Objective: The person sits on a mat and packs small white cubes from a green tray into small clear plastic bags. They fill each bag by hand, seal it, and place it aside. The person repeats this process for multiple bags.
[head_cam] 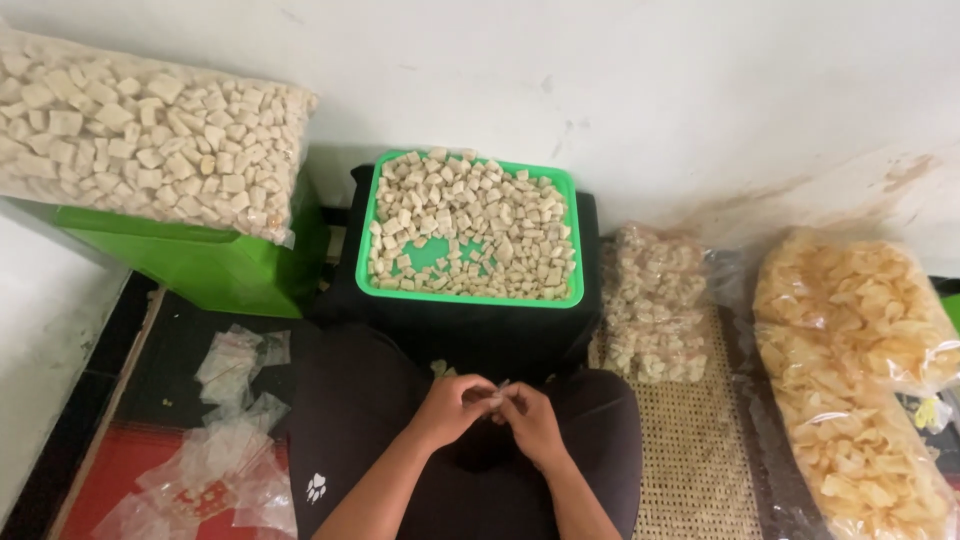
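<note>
My left hand (452, 405) and my right hand (530, 418) meet over my lap, fingertips pinched together on a small clear plastic bag (497, 390) that is mostly hidden between the fingers. Just beyond them a green tray (470, 296) sits on a black box (480, 335), filled with several pale square cracker pieces (470, 215). One small piece (438, 368) lies at the box's near edge.
Several empty small plastic bags (225, 430) lie on the floor at left. A large clear bag of square pieces (150, 130) rests on a green box (200, 265). Small filled packets (652, 305) lie on a woven mat (690, 450); big bags of yellow chips (850, 370) at right.
</note>
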